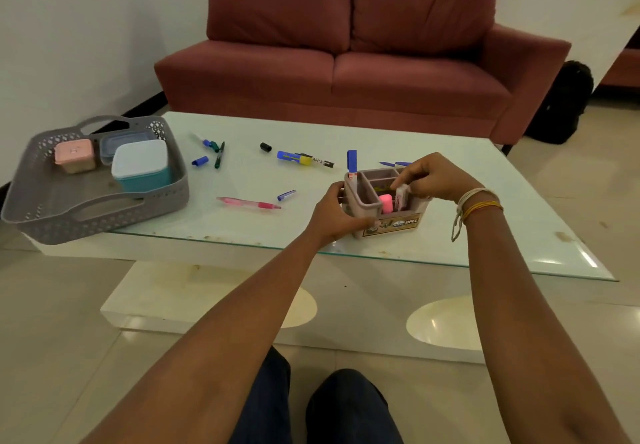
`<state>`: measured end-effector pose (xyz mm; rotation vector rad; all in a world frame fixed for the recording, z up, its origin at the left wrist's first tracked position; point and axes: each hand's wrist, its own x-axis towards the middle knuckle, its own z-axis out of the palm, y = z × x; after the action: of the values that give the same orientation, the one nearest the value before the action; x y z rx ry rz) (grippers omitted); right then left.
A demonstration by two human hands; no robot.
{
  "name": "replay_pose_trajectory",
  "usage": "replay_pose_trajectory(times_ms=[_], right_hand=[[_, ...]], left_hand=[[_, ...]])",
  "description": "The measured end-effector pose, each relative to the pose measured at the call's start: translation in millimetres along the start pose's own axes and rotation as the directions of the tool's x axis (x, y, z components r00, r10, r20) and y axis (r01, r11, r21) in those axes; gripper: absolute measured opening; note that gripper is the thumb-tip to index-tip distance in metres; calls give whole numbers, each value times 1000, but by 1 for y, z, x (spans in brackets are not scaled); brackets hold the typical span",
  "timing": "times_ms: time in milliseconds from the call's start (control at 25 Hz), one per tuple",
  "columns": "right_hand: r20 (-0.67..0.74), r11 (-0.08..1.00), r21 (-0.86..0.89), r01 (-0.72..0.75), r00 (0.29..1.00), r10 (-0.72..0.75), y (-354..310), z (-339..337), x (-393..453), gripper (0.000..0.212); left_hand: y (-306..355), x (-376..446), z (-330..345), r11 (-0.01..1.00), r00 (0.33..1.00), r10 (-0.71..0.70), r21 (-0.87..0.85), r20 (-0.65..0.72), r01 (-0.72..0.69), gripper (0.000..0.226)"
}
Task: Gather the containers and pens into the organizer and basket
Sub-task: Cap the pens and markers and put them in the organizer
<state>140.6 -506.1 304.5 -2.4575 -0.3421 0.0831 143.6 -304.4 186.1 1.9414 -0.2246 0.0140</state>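
The left hand (334, 213) grips the organizer (384, 201) near the table's front edge; the right hand (433, 178) pinches a white marker (401, 195) over it; best lowered upright into a free slot while the organizer is steadied.

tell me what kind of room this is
Most likely a home living room. A maroon two-seat sofa stands against the wall, a low glass-topped coffee table sits in front of it, and the floor is tiled. The person is seated at the table sorting pens into a desk organizer.

Beige organizer (367, 201) holds upright markers; grey basket (104, 215) holds three containers; pens (249, 203) lie scattered.
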Motion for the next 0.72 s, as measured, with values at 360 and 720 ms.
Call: replay_pose_trajectory(times_ms=[360,720], right_hand=[[-249,966,177,188,958,-140,-41,19,17,26],[-244,907,358,221,960,-137,-110,96,81,25]], left_hand=[[-9,-3,-35,995,992,-22,102,126,9,108],[-52,-26,-138,949,911,115,314,-395,17,56]])
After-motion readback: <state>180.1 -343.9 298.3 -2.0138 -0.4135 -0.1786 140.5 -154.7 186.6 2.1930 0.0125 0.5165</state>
